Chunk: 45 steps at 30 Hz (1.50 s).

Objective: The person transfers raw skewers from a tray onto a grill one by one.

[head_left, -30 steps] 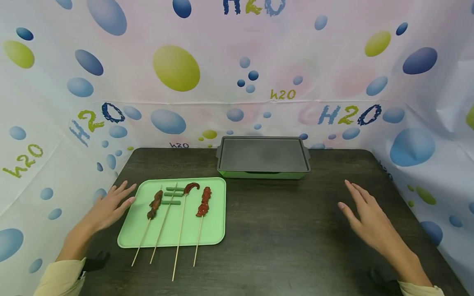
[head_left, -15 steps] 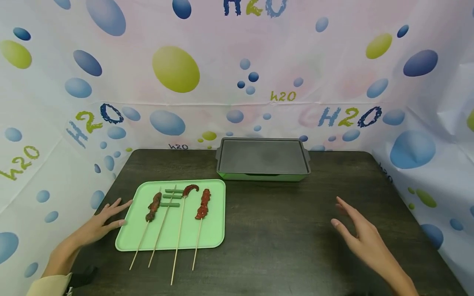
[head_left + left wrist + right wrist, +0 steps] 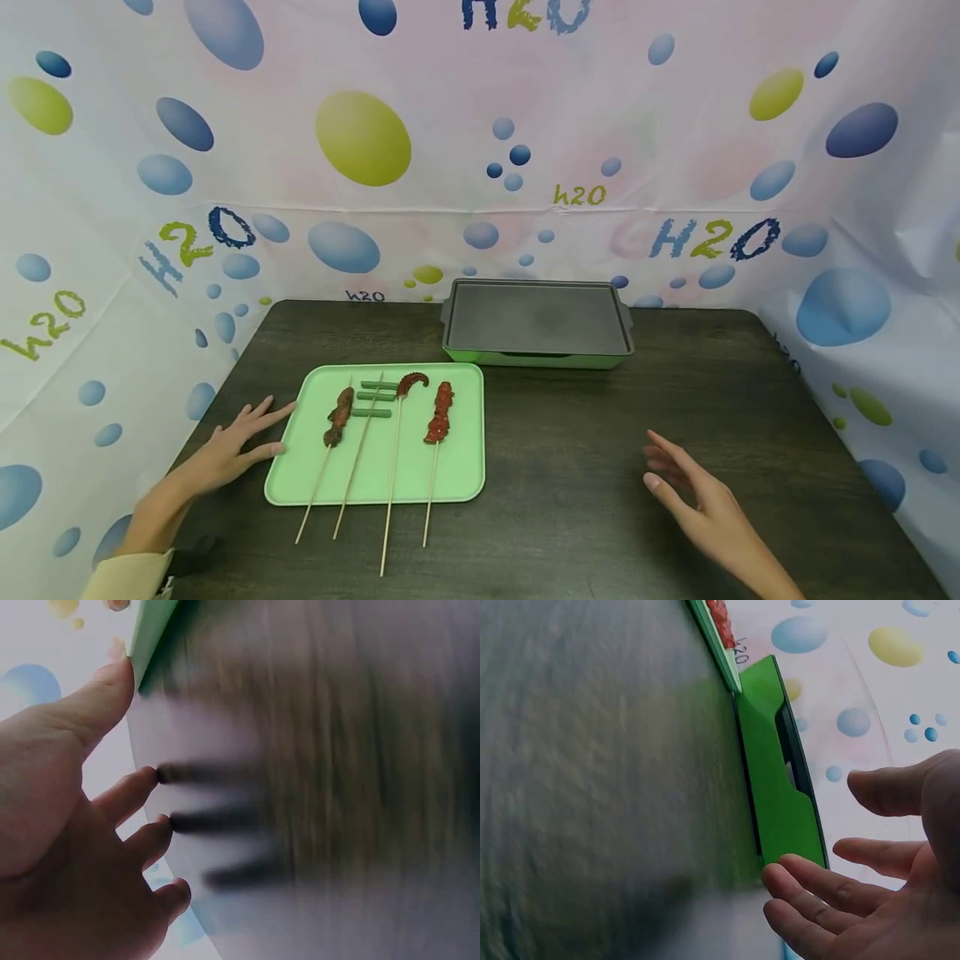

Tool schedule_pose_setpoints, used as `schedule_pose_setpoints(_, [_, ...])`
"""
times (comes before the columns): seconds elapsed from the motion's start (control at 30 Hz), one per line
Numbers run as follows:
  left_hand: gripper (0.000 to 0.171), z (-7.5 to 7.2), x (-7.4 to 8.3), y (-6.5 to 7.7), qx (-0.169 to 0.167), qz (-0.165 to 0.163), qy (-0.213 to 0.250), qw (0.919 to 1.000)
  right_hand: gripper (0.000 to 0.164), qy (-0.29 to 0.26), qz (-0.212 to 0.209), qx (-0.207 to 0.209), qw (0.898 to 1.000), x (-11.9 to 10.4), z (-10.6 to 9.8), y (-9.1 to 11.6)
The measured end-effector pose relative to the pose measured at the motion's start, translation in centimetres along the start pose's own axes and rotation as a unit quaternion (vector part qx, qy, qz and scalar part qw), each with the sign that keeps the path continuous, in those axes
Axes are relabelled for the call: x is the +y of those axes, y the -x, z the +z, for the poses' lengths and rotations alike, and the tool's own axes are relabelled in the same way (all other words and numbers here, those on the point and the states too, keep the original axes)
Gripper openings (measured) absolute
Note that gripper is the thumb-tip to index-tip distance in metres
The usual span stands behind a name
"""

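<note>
my left hand (image 3: 225,454), fingers spread and holding nothing, touches the left edge of the flat, light green tray (image 3: 461,477). four thin wooden food sticks (image 3: 439,412) lie on it, poking past its front edge. my right hand (image 3: 701,510), loosely open, holds nothing near the right side of the dark brown worktop (image 3: 555,467).

The person wears a pale yellowish-beige sleeve (image 3: 129,578) on the left arm, its plain cuff (image 3: 156,563) ending behind the left hand (image 3: 228,454), back past the wrist. Next to that cuff, on the thumb's side of the arm, sits a dark, blurred piece (image 3: 193,557), with a small silvery bit (image 3: 167,589) close by. The right hand (image 3: 693,500) has slim, bare fingers (image 3: 832,889) with fine joint creases, and the forearm (image 3: 753,562) behind it is bare too.
</note>
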<state>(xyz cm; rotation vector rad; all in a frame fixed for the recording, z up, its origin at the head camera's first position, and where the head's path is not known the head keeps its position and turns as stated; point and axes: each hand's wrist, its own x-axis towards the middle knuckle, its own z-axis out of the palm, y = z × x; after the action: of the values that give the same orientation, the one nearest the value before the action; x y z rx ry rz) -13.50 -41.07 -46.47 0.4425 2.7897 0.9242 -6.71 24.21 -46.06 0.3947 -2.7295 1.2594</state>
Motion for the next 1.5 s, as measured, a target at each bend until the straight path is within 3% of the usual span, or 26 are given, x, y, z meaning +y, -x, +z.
schedule_pose_setpoints(0.17, [0.068,1.0,1.1,-1.0,-0.002,0.007,-0.008,0.9999,0.054,-0.045,0.025,-0.031,0.998,-0.8,1.0,0.2])
schedule_pose_setpoints(0.3, [0.069,2.1,2.3,-2.0,0.0,0.006,-0.021,0.9998,0.055,-0.146,0.052,-0.09,0.984,-1.2,1.9,0.1])
schedule_pose_setpoints(0.47, [0.07,3.4,4.1,-3.4,0.003,0.007,-0.043,0.9991,0.057,-0.279,0.08,-0.177,0.94,-1.6,3.0,-0.2])
schedule_pose_setpoints(0.6, [0.071,4.4,5.7,-4.4,0.006,0.014,-0.059,0.9982,0.059,-0.36,0.138,-0.224,0.895,-2.2,4.1,-0.4])
schedule_pose_setpoints(0.77, [0.072,5.7,7.4,-5.3,0.015,0.022,-0.078,0.9966,0.059,-0.43,0.199,-0.246,0.846,-2.6,5.4,-0.1])
schedule_pose_setpoints(0.9, [0.071,6.6,8.6,-5.9,0.027,0.026,-0.103,0.994,0.059,-0.466,0.226,-0.241,0.821,-2.6,5.9,-0.1])
schedule_pose_setpoints(1.07, [0.071,7.5,9.8,-6.6,0.031,0.029,-0.114,0.9926,0.061,-0.481,0.241,-0.224,0.812,-2.5,6.1,-0.1])
schedule_pose_setpoints(1.5, [0.073,9.8,13.4,-8.0,0.032,0.018,-0.149,0.9881,0.066,-0.475,0.273,-0.186,0.815,-1.8,5.4,0.1])
